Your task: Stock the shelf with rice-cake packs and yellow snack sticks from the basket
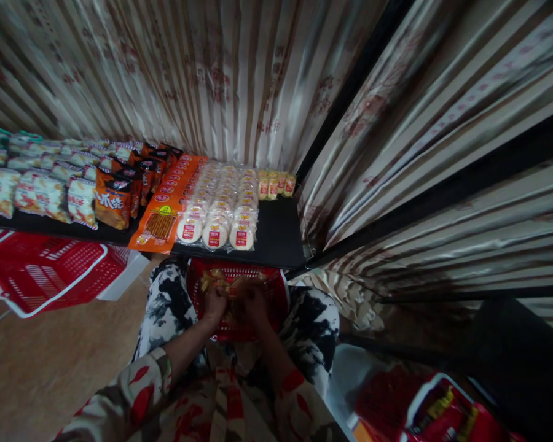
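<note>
A person sits facing a low black shelf, seen from above. A red basket rests on the lap, between knees in black-and-white trousers, just under the shelf's front edge. Both hands are inside the basket, close together. The left hand and the right hand are each closed on a bunch of small gold-wrapped packets, which sit at the basket's middle, reaching toward its far rim. The scene is dim, so the exact grip of the fingers is hard to tell.

The step in hand looks like gathering packets out of the basket. Judging by the layout, the next move would call for lifting the bunch clear of the rim and up to the bare patch at the shelf's front right corner, without spilling loose pieces.

On the shelf, rows of goods run from front edge to back. Round white cakes fill the middle. An orange pack lies just left of them. Darker orange bags and pale bags continue toward the left end. Small yellow packs stand at the back right corner.

Striped curtains hang behind and to the right. Another red basket sits on the tan floor at the left. A red bag lies at the lower right.
</note>
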A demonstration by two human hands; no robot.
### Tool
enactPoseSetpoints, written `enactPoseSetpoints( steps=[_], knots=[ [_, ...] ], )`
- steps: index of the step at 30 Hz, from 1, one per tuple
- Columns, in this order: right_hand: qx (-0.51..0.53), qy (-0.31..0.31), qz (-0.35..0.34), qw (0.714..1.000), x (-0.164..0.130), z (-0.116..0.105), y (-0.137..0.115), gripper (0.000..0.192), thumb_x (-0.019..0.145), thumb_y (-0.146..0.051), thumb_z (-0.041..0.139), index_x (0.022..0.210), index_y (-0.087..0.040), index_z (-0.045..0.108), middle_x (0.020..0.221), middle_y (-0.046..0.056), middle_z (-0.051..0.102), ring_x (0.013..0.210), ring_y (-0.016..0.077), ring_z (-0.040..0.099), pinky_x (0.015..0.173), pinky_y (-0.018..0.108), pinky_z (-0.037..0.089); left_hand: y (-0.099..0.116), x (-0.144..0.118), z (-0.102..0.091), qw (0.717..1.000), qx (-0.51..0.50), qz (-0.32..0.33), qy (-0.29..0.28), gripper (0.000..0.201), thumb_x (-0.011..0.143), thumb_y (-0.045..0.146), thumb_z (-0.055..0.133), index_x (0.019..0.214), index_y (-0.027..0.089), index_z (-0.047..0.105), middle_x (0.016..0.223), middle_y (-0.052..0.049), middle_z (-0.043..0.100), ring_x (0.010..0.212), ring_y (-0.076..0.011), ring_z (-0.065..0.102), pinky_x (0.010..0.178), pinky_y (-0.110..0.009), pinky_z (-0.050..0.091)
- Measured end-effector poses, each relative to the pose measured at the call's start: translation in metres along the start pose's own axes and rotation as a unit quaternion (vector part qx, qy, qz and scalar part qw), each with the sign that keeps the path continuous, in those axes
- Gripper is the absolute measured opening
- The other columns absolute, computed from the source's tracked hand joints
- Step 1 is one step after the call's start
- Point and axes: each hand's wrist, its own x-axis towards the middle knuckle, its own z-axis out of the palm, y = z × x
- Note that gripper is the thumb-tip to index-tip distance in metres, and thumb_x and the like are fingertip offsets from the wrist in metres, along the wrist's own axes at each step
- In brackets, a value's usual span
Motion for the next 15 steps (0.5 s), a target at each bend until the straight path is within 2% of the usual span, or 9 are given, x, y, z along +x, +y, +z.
enactPoseSetpoints(
  steps=[4,6,9,12,15],
  knots=[
    [0.037,0.043,-0.017,0.998,-0.004,-0.012,-0.009,0.022,0.075,-0.017,0.05,0.094,-0.017,0.06,0.097,0.01,0.07,0.093,0.02,0.065,0.083,0.03,0.05,0.008,-0.008,-0.002,0.998,-0.038,0.038,0.04,0.007,0.074,0.02,0.051,0.08,0.017,0.053,0.075,-0.002,0.061,0.078,-0.0177,0.062,0.076,-0.028,0.048],
    [0.052,0.066,-0.033,0.996,-0.005,-0.019,-0.015,0.021,0.072,-0.016,0.049,0.09,-0.017,0.059,0.096,0.01,0.07,0.092,0.0204,0.065,0.085,0.032,0.049,0.011,-0.012,-0.001,0.994,-0.074,0.055,0.053,0.018,0.072,0.021,0.052,0.089,0.015,0.055,0.074,-0.001,0.059,0.075,-0.0178,0.062,0.074,-0.028,0.049],
    [0.074,0.09,-0.034,0.993,-0.007,-0.027,-0.028,0.024,0.069,-0.015,0.047,0.09,-0.018,0.057,0.095,0.01,0.069,0.089,0.0202,0.066,0.083,0.032,0.05,0.016,-0.019,-0.003,0.99,-0.114,0.079,0.025,0.031,0.071,0.023,0.052,0.101,0.014,0.056,0.072,0.0,0.059,0.072,-0.0182,0.061,0.074,-0.029,0.049],
    [0.113,0.085,-0.043,0.989,-0.01,-0.034,-0.039,0.027,0.067,-0.015,0.044,0.09,-0.019,0.056,0.094,0.009,0.069,0.086,0.0192,0.066,0.081,0.03,0.052,0.024,-0.028,-0.008,0.987,-0.136,0.087,-0.014,0.025,0.071,0.023,0.05,0.093,0.015,0.06,0.071,0.0,0.06,0.072,-0.0181,0.061,0.073,-0.028,0.048],
    [0.138,0.098,-0.064,0.984,-0.013,-0.038,-0.045,0.028,0.066,-0.016,0.043,0.09,-0.02,0.056,0.097,0.009,0.069,0.09,0.0185,0.066,0.083,0.029,0.051,0.035,-0.038,-0.013,0.983,-0.165,0.072,-0.026,0.022,0.07,0.022,0.05,0.088,0.016,0.06,0.064,0.002,0.058,0.065,-0.0167,0.06,0.066,-0.027,0.048]
  ],
)
